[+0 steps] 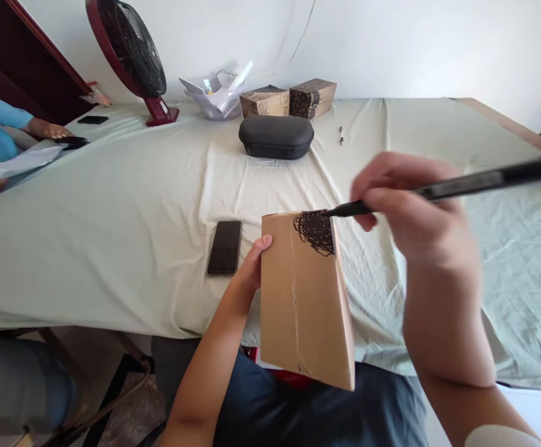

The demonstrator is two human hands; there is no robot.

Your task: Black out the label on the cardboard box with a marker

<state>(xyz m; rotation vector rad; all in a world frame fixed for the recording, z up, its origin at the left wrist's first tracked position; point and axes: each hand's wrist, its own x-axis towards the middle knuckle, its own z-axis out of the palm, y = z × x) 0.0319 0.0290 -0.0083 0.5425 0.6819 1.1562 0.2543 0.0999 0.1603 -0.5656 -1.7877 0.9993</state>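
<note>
A brown cardboard box [277, 298] is tilted up over my lap at the table's edge. Its top right corner carries a dense black scribble [317, 233]. My left hand [254, 257] grips the box by its left side, the thumb on the front face and the other fingers hidden behind. In my right hand [405, 205] is a black marker [466, 185], its tip at the upper edge of the scribble. The fingers are pinched round the barrel, slightly smeared by motion. A dark smartphone [224, 248] lies just left of my left hand.
On the cloth-covered table [112, 236] stand a black zip case [276, 136], two scribbled cardboard boxes [312, 98], a plastic basket [214, 102] with papers and a red fan [161, 112]. A pen [341, 135] lies right. Another person's hand [49, 129] rests near a dark object at left.
</note>
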